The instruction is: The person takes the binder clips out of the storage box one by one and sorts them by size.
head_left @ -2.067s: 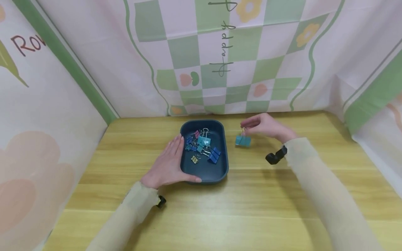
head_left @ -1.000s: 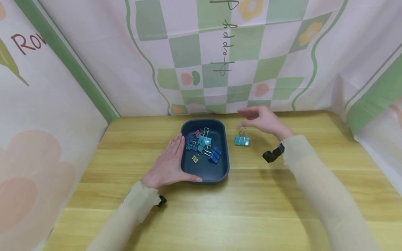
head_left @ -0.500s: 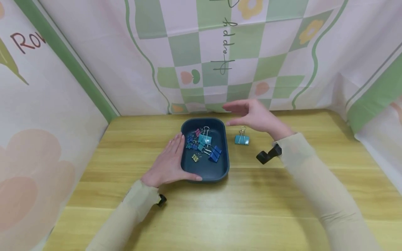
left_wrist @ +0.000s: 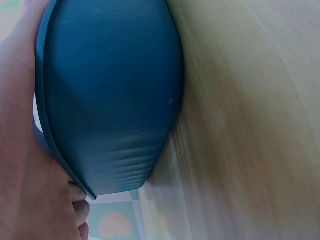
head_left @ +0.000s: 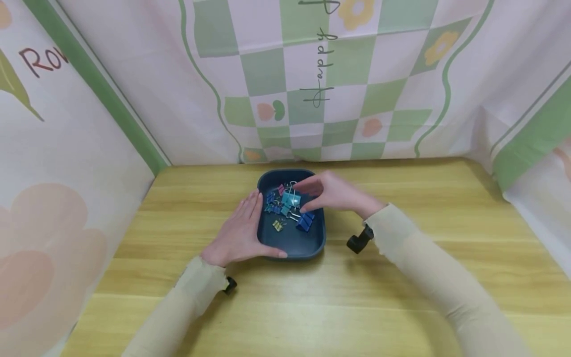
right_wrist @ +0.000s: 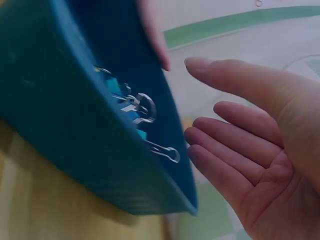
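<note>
A dark blue tray (head_left: pixel 292 249) stands on the table with several binder clips inside. Among them are a large teal binder clip (head_left: pixel 292 199), a blue binder clip (head_left: pixel 305 222), a gold one (head_left: pixel 278 225) and a small pink one (head_left: pixel 281 189). My left hand (head_left: pixel 236 238) rests against the tray's left side, fingers straight along the rim and thumb over the near edge. Over the tray's right side is my right hand (head_left: pixel 334 192), thumb and fingers apart above the teal clip. In the right wrist view, that hand (right_wrist: pixel 265 145) holds nothing.
The wooden table (head_left: pixel 285 307) reaches back to a checkered cloth (head_left: pixel 303 99) hanging behind it. Printed cloth (head_left: pixel 80 163) also hangs along the left side. The spot right of the tray where another teal clip stood is hidden by my right hand.
My right hand let go of a teal binder clip on the table right of the tray, rose, then moved left and down over the tray. My left hand stayed put.
</note>
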{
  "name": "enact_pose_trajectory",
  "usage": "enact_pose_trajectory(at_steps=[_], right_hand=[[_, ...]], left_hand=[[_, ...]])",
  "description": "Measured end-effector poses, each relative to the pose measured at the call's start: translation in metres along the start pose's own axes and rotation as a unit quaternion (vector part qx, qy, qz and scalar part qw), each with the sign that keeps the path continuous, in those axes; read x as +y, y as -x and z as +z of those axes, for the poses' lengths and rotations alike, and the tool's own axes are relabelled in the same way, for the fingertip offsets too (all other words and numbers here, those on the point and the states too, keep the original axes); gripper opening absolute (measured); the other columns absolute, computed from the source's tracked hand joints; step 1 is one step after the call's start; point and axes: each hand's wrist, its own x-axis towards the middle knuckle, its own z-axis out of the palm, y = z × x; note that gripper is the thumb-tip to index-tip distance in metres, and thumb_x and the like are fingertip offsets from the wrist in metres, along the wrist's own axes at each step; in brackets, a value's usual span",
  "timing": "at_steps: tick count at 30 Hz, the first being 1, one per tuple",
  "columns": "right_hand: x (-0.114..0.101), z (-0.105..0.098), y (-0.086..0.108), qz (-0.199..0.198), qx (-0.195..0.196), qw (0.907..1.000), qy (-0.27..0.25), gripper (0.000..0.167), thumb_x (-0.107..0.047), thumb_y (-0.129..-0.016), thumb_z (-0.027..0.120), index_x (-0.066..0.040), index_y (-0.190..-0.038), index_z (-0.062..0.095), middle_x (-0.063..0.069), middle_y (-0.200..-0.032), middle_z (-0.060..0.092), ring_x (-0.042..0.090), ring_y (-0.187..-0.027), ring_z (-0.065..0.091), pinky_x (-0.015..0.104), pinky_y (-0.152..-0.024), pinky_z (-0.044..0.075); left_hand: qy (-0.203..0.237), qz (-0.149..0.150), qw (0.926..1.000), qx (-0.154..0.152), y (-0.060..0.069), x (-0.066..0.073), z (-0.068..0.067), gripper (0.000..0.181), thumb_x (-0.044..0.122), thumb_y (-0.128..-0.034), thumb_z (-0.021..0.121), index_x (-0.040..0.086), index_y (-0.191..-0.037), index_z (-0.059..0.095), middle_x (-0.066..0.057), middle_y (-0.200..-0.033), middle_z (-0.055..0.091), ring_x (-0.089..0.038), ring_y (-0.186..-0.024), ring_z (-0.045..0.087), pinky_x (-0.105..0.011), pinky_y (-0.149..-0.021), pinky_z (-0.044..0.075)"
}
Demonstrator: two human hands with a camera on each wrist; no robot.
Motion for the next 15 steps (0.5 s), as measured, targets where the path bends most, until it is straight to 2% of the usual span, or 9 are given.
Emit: enact_pose_trajectory(at_steps=[4, 9, 15], right_hand=[[0.003, 0.011, -0.005, -0.005, -0.010, 0.9999, 0.012, 0.059, -0.011, -0.083, 0.087, 0.003, -0.136, 0.063, 0.017, -0.133, 0.065, 0.030, -0.120, 0.063, 0.046, -0.099, 0.052], [0.010, 0.020, -0.011, -0.010, -0.020, 0.9988, 0.043, 0.053, -0.006, -0.084, 0.085, 0.005, -0.132, 0.065, 0.018, -0.127, 0.068, 0.028, -0.112, 0.068, 0.039, -0.093, 0.056], [0.011, 0.024, -0.014, 0.007, -0.025, 0.9950, 0.096, 0.041, -0.004, -0.083, 0.084, 0.001, -0.122, 0.073, 0.010, -0.114, 0.074, 0.019, -0.100, 0.072, 0.033, -0.085, 0.059]], left_hand=[[0.001, 0.000, 1.0000, -0.001, 0.000, 0.000, 0.000, 0.152, 0.103, -0.0579, 0.048, 0.003, -0.163, 0.002, -0.010, -0.169, -0.008, -0.018, -0.154, -0.008, -0.036, -0.123, 0.003], [0.001, 0.005, 1.0000, 0.002, 0.000, -0.001, 0.001, 0.151, 0.103, -0.0591, 0.049, 0.003, -0.163, 0.002, -0.011, -0.169, -0.006, -0.019, -0.154, -0.008, -0.037, -0.123, 0.003], [0.009, 0.008, 0.9999, 0.005, 0.001, 0.000, 0.000, 0.150, 0.101, -0.0606, 0.050, 0.004, -0.163, 0.000, -0.011, -0.169, -0.006, -0.019, -0.154, -0.008, -0.037, -0.123, 0.003]])
